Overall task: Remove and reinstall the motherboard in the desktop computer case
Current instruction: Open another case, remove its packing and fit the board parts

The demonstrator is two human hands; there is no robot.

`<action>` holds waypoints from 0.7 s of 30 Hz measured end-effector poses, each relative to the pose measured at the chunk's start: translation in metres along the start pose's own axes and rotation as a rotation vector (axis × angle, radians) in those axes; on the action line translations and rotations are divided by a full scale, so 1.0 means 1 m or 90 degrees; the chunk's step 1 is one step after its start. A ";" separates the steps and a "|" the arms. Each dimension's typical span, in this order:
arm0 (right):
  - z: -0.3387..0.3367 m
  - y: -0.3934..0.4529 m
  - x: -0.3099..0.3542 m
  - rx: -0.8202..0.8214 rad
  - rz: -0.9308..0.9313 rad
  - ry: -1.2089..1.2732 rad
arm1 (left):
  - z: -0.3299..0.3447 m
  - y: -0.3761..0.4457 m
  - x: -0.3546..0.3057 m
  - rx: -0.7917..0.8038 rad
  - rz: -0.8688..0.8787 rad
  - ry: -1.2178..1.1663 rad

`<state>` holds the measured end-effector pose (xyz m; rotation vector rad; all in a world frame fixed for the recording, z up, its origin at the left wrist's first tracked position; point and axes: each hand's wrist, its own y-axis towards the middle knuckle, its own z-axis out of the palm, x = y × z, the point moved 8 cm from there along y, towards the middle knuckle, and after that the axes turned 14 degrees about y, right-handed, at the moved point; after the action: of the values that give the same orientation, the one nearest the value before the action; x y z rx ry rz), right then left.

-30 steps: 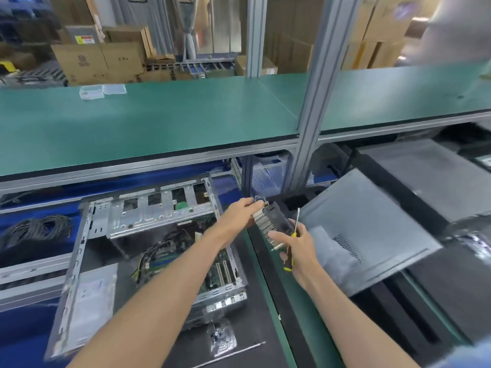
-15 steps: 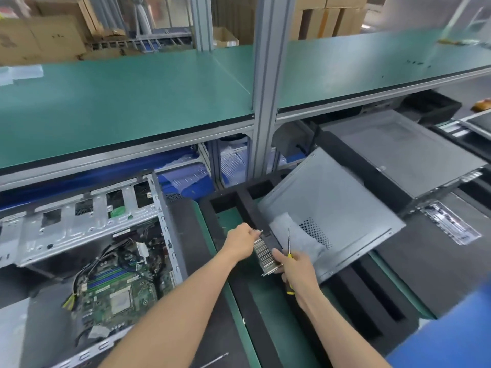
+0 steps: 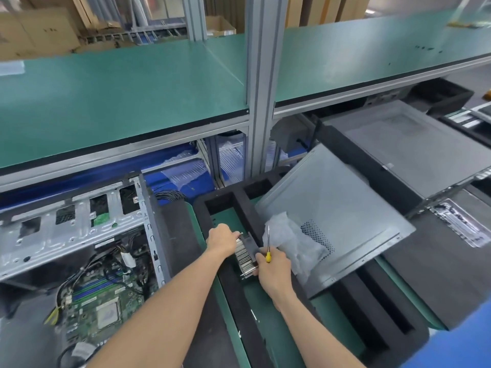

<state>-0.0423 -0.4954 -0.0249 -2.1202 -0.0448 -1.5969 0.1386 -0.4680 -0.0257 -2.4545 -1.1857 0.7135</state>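
Observation:
The open desktop case (image 3: 79, 227) lies at the lower left, with the green motherboard (image 3: 106, 312) and its cables still inside. To its right, both hands hold a finned CPU heatsink with a black fan (image 3: 245, 252) over a black foam tray (image 3: 233, 200). My left hand (image 3: 221, 239) grips the heatsink's far end. My right hand (image 3: 273, 269) holds its near end and also grips a yellow-handled screwdriver (image 3: 268, 244), shaft pointing up.
The grey side panel (image 3: 332, 205) leans on the foam tray to the right, with a clear plastic bag (image 3: 289, 240) on it. Another closed case (image 3: 414, 144) lies at the far right. A green shelf (image 3: 119, 96) overhangs, with an aluminium post (image 3: 261, 88) in the middle.
Both hands carried the heatsink to the right, away from the open case, and lowered it toward the black foam tray. The view panned right with them.

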 end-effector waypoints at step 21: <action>0.043 0.038 -0.004 0.148 -0.017 -0.067 | -0.015 0.033 -0.038 -0.074 0.095 0.249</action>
<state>0.0069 -0.5112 -0.0508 -2.0272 -0.2814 -1.4173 0.1479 -0.5187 -0.0183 -2.6370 -0.9246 0.1857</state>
